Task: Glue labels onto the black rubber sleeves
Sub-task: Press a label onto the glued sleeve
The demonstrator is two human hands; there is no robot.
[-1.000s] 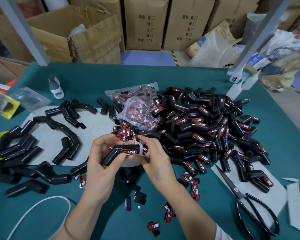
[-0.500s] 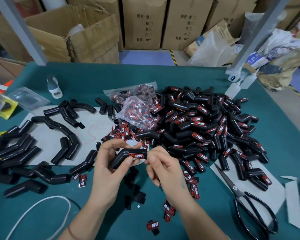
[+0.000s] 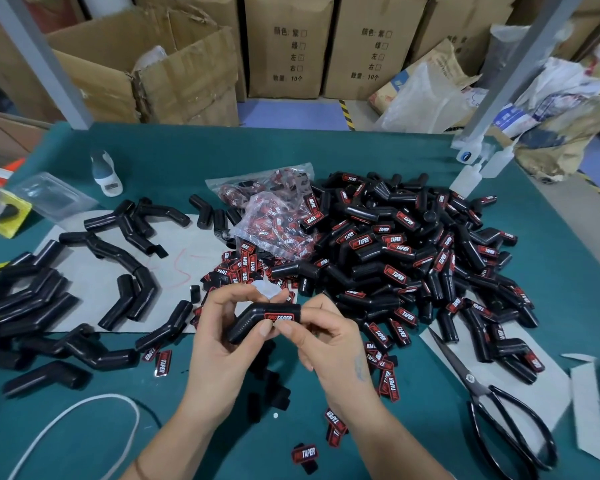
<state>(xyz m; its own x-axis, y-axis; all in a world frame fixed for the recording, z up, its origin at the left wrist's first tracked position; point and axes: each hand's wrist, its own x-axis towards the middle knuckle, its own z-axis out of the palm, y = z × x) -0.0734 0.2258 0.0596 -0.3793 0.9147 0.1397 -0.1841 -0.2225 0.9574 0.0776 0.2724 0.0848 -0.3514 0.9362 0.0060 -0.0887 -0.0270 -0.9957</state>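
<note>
Green mat (image 3: 378,161) covered the bench, cartons stacked behind it. Landmark: the labelled pile (image 3: 413,258) at mat centre. Left hand (image 3: 222,344) gripped a bent sleeve (image 3: 257,322) just in front of the pile, label (image 3: 278,317) turned up, probably so it could be pressed flat. Right hand (image 3: 329,341) pinched the sleeve's label end with thumb and forefinger; looked like seating the glue. A white glue bottle (image 3: 265,289) poked out behind the left fingers; whether that hand held it I couldn't tell. Bare sleeves (image 3: 49,306) lay left of the pile, loose labels (image 3: 236,270) at its near-left edge, so both sat within reach. Scissors (image 3: 492,403) lay right-front of the pile. Open mat in front of the hands and beyond the pile; the right side was crowded.
</note>
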